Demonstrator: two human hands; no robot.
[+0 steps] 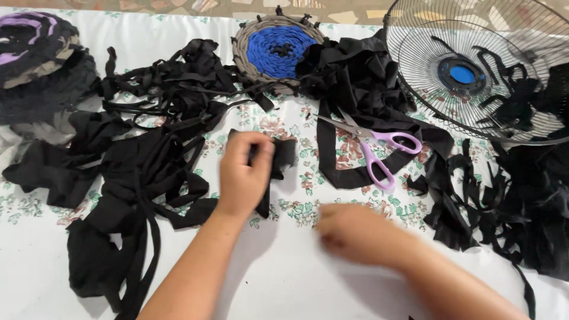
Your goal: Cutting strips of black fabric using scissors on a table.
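I see the left hand (pixel 244 172) closed on a black fabric strip (pixel 278 159), which lies bunched under its fingers and hangs just right of them. My view of the right hand (pixel 349 231) is blurred; I cannot tell its grip. Purple-handled scissors (pixel 370 145) lie above it, black fabric strips (pixel 142 172) left of the left hand.

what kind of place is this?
Probably a home craft table for rag-weaving, not a factory. A floral tablecloth is strewn with black fabric strips, beside purple-handled scissors and a round woven mat with a blue centre. The left hand grips a black fabric piece.
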